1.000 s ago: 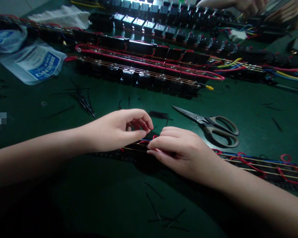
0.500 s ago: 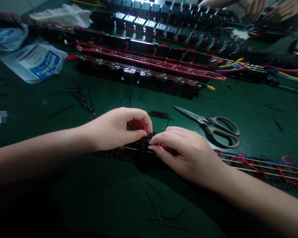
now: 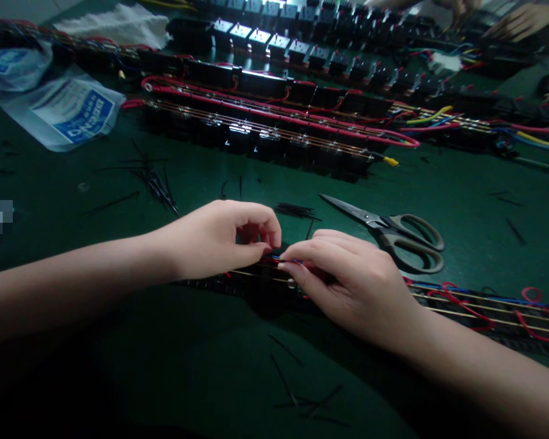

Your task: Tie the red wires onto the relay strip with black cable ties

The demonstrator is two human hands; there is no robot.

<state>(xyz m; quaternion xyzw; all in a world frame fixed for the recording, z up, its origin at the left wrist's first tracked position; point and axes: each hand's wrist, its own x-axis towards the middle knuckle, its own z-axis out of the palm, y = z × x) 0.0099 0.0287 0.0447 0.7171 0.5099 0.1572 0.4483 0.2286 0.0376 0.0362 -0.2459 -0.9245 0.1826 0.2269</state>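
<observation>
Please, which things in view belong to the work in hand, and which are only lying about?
Belongs, it seems:
Long black assembly with red and blue wires, under left hand and right hand
Probably thin black strips, bundled nearby
Probably grey-handled metal scissors

Apparently only lying about:
Clear plastic bag with blue label
Crumpled white sheet

From my end I make out an electrical assembly workshop: a green bench [image 3: 466,219] carries a wired strip [image 3: 485,310], long rows of socket-like blocks [image 3: 260,36], red wires [image 3: 405,144], loose black slivers [image 3: 295,211], scissors [image 3: 371,220] and plastic bags [image 3: 68,113], and a co-worker's hand [image 3: 524,23] shows at the far side.
</observation>
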